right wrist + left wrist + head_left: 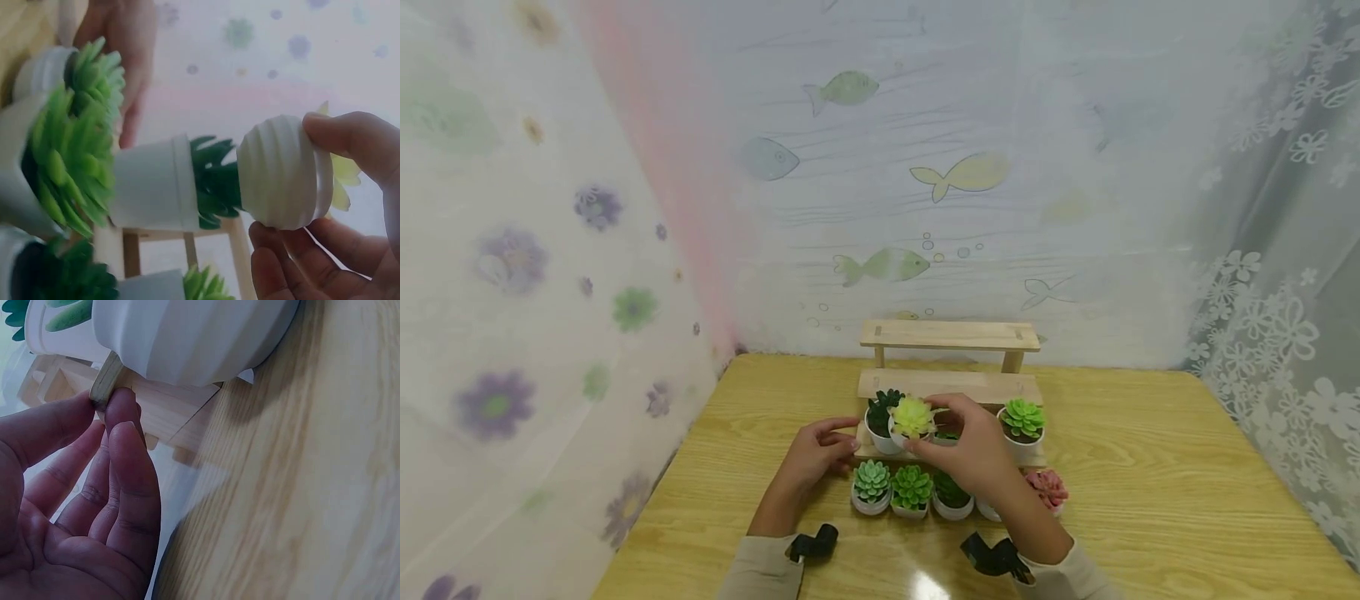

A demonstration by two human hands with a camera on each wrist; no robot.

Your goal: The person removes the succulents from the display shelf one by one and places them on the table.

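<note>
My right hand (pixel 973 446) holds a small white ribbed pot (pixel 284 172) with a yellow-green succulent (pixel 913 416) in it. The pot is raised above the lower step of a wooden stand (pixel 951 335), close to a dark green succulent (pixel 886 406) in a smooth white pot (pixel 156 184). With thumb and fingertips, my left hand (pixel 816 454) pinches the end of a wooden board (pixel 107 380) at the left of that step. Another pot on the step is mostly hidden behind my right hand. A bright green succulent (pixel 1023 418) stands at the step's right end.
In front of the stand, a row of potted succulents includes a pale green one (pixel 872 481), a bright green one (pixel 912 487), a dark green one (pixel 951 490) and a red one (pixel 1047 487). A patterned curtain (pixel 880 208) hangs behind the wooden table (pixel 1165 467).
</note>
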